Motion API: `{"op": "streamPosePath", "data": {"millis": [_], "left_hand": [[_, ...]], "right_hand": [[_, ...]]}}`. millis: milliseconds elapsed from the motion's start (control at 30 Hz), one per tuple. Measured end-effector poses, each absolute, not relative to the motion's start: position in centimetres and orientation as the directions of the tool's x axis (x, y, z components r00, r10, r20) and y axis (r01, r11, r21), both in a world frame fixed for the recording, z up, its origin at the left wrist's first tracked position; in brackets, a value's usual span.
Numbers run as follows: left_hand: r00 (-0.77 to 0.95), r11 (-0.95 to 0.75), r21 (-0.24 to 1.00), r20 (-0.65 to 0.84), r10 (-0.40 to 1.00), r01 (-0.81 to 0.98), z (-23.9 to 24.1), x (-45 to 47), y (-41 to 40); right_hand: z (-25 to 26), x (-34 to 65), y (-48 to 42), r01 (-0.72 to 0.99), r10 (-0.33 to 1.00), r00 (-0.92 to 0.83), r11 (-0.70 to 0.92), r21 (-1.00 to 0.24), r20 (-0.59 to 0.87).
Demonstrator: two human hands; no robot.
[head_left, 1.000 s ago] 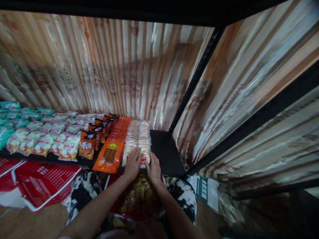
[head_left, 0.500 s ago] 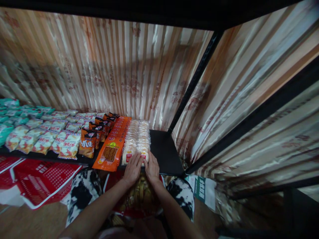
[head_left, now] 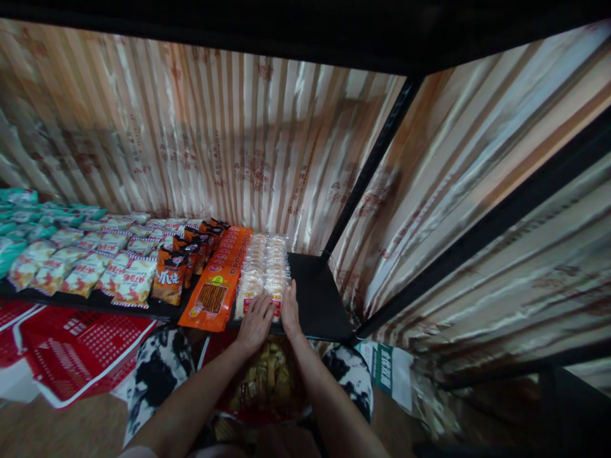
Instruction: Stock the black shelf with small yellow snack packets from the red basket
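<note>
Clear packs of pale round biscuits [head_left: 261, 267] lie in two rows on a black shelf [head_left: 319, 299]. My left hand [head_left: 255, 323] rests flat on the front pack of the left row, fingers stretched out. My right hand [head_left: 289, 310] lies along the right edge of the front pack in the right row, fingers straight and pointing toward the back. Orange snack packs [head_left: 217, 289] sit just left of the biscuits. A red bag with yellow-brown snacks [head_left: 265, 375] lies in my lap below the hands.
Further left the shelf holds dark orange bags [head_left: 168, 283], white-and-red bags [head_left: 128, 283] and teal bags [head_left: 14, 222]. Striped cloth hangs behind and to the right. A black upright post [head_left: 370, 165] stands at the shelf's back right corner. A red basket [head_left: 71, 350] sits lower left.
My right hand has slid from the front of the right pack to its right side, further onto the shelf. My left hand has stayed on the front left pack.
</note>
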State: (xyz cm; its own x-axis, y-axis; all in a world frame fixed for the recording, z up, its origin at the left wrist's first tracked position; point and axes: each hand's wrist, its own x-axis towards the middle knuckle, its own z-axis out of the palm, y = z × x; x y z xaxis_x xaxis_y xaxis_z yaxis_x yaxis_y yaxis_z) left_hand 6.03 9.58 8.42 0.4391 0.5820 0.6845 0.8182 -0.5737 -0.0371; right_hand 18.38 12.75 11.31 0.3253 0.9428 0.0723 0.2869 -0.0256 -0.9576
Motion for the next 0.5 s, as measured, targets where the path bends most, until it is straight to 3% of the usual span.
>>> {"op": "streamPosePath", "data": {"millis": [267, 500], "left_hand": [[0.456, -0.597, -0.062, 0.71, 0.537, 0.8, 8.18, 5.73, 9.82], [0.444, -0.604, -0.033, 0.711, 0.546, 0.796, 7.87, 5.73, 9.87]], "right_hand": [[10.91, 18.26, 13.0, 0.2, 0.932, 0.36, -0.041, -0.979, 0.034], [11.09, 18.48, 12.93, 0.273, 0.943, 0.332, -0.075, -0.959, 0.021]]}}
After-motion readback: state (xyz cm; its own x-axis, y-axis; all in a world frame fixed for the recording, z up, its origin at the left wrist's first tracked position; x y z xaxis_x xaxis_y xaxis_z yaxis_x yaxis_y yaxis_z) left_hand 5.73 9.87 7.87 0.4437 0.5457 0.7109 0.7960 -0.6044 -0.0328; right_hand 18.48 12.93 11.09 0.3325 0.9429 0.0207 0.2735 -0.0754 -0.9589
